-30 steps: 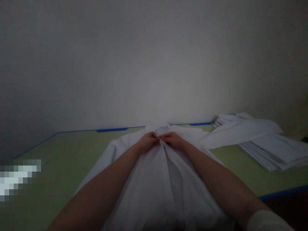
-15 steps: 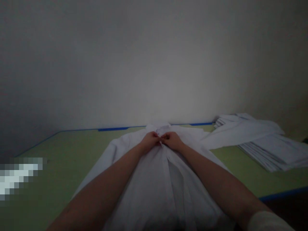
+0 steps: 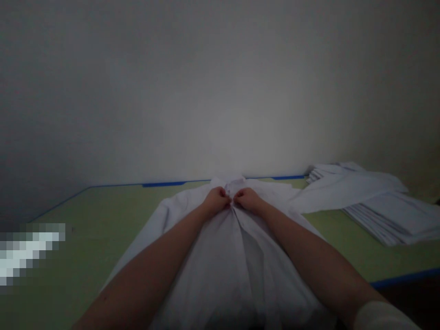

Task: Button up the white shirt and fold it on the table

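Note:
A white shirt lies spread on the green table, its collar toward the wall. The front opening runs down the middle and gapes below my hands. My left hand pinches the front edge a little below the collar, fingers closed on the cloth. Close beside it, my right hand is pinched on the opposite front edge. A narrow gap parts the two sets of fingertips. Any button between them is too small to make out.
On the right, a stack of folded white garments sits on the green table, and a white sleeve stretches onto it. Blue edging borders the table, against a grey wall. A blurred-out bright patch lies at left.
My fingertips, which met at the front edge before, are now slightly apart. Both hands stay at the same place below the collar. The view has shifted very slightly.

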Demonstrator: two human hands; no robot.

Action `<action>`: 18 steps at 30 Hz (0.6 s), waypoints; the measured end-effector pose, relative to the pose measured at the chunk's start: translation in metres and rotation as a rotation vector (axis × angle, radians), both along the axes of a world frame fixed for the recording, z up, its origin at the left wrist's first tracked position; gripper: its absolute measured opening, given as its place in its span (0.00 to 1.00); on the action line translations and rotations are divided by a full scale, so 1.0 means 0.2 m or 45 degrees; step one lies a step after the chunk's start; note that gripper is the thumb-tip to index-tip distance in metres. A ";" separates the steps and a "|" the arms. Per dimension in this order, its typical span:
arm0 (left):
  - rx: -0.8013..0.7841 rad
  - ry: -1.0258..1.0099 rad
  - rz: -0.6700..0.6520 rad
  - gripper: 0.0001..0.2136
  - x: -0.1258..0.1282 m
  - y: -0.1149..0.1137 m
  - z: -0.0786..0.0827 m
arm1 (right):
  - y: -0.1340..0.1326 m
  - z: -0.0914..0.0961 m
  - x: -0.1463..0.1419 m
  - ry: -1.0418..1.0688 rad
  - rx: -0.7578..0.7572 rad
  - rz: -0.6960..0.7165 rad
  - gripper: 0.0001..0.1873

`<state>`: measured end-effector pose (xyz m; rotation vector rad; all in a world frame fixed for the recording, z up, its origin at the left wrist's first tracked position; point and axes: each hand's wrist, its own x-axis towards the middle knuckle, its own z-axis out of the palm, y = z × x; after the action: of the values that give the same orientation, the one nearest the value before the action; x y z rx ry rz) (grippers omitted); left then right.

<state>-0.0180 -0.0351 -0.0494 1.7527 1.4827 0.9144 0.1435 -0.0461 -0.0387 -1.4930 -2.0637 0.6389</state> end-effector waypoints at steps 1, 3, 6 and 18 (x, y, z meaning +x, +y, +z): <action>0.020 0.056 0.007 0.10 0.00 0.00 0.00 | 0.00 0.00 0.00 -0.018 0.002 0.006 0.12; 0.063 0.156 0.003 0.08 -0.01 0.01 0.00 | -0.01 0.00 0.01 -0.059 0.025 0.021 0.13; 0.133 0.283 -0.030 0.08 -0.01 0.00 0.01 | -0.01 0.00 0.00 -0.131 0.068 0.071 0.13; 0.250 0.723 -0.138 0.12 0.08 -0.03 0.08 | -0.32 0.17 0.06 -0.490 0.141 0.267 0.43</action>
<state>-0.0013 -0.0407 -0.0332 2.3474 1.6546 0.5387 0.1550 -0.1106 -0.0054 -1.4340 -2.5266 0.3213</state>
